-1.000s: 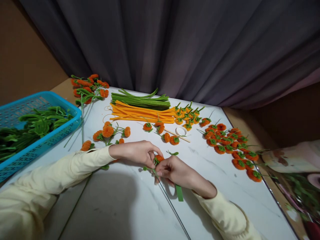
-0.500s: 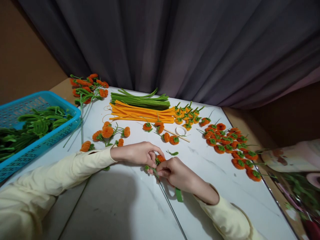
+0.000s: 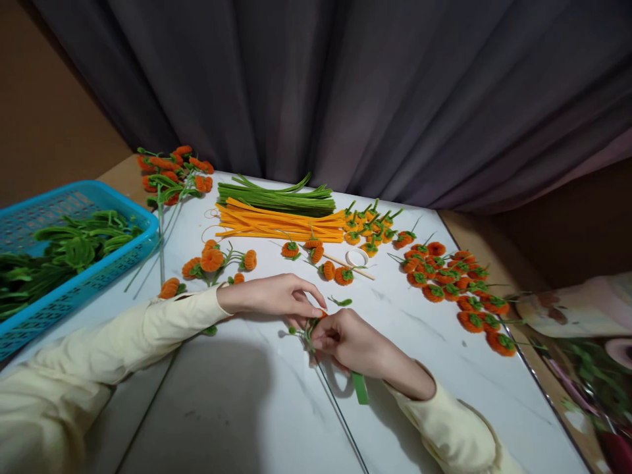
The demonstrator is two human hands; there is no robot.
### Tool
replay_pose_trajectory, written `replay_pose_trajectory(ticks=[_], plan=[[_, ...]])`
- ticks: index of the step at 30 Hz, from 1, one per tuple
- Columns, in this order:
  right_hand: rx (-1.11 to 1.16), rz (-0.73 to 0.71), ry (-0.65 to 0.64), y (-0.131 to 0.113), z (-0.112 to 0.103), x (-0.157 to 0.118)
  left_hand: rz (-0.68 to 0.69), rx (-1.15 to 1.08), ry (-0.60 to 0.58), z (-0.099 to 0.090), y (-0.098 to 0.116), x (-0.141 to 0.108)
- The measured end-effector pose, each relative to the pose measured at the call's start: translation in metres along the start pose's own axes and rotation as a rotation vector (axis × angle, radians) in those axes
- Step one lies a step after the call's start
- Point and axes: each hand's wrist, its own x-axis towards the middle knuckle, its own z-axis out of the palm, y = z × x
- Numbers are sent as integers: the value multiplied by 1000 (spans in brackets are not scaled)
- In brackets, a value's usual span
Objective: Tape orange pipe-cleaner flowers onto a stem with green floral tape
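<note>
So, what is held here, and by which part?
The right hand pinches a thin green stem near its flower end. The left hand is at the orange head; whether it grips is unclear.

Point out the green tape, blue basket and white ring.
Green tape (image 3: 361,390), head view: strip below the hand.
Blue basket (image 3: 91,284), head view: near side wall.
White ring (image 3: 359,266), head view: near edge.

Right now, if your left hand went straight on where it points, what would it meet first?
Most likely the right hand, just beyond the small orange piece at the fingers of the left hand, though heights are hard to judge from this view.
</note>
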Motion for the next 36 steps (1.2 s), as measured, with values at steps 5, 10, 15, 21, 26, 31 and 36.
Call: replay_pose_trajectory(ticks=[5, 10, 15, 21, 26, 31, 36], plan=[[31, 0, -10, 4, 1, 2, 49, 86, 38, 1, -2, 2], [-3, -23, -12, 5, 2, 2, 95, 170, 81, 4, 2, -2], [-34, -16, 7, 2, 2, 1, 125, 220, 115, 9, 1, -4], [-34, -18, -1, 2, -1, -1, 83, 104, 76, 5, -5, 1], [-10, -83, -9, 6, -4, -1, -88, -10, 52, 1, -8, 1], [-17, -31, 20, 3, -4, -2, -201, -39, -70, 2, -6, -1], [-37, -9, 29, -1, -3, -3, -229, -128, -155, 1, -5, -1]])
